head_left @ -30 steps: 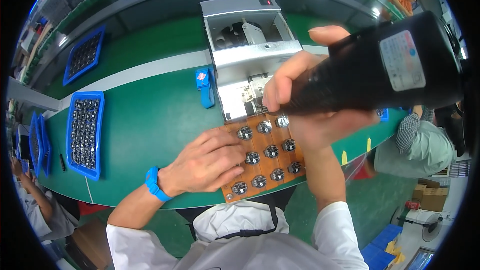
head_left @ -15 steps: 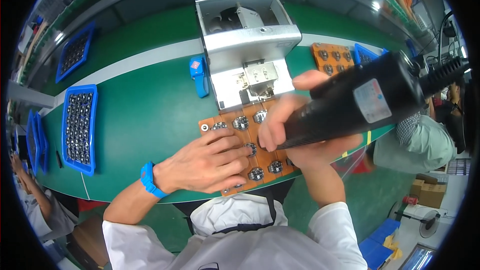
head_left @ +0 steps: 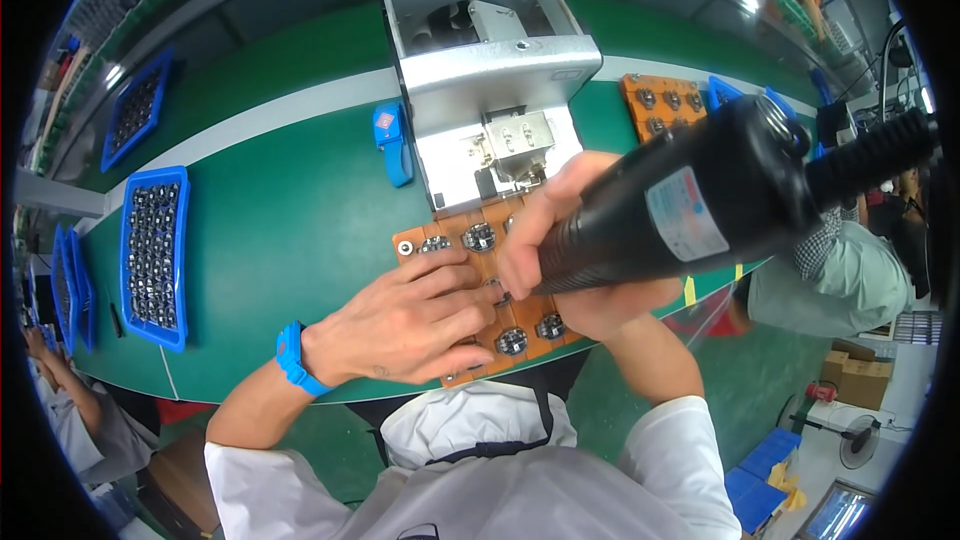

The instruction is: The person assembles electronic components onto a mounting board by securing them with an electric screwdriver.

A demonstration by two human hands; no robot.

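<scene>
My right hand (head_left: 622, 308) grips a black electric screwdriver (head_left: 610, 240) by its thick body, its cable running off to the right. The driver's tip is hidden behind my fingers, over the middle of an orange-brown fixture board (head_left: 457, 229). Round parts with small circuit pieces sit in the board, one of them a round part (head_left: 511, 342) near its front edge. My left hand (head_left: 400, 322) lies palm down across the board's left side, fingers stretched out and somewhat apart, fingertips beside a part in the middle. It covers several other parts. A blue wrist strap (head_left: 294, 360) circles my left wrist.
A silver screw-feeding machine (head_left: 500, 75) stands just behind the board, a blue strap (head_left: 393, 145) beside it. At left is a blue tray (head_left: 182, 260) of round parts. Another loaded board (head_left: 640, 110) lies at right. Other people sit at both sides.
My right hand and the screwdriver have shifted left and come closer to my left hand. My left hand stays on the board, almost unmoved. The whole view has shifted slightly.
</scene>
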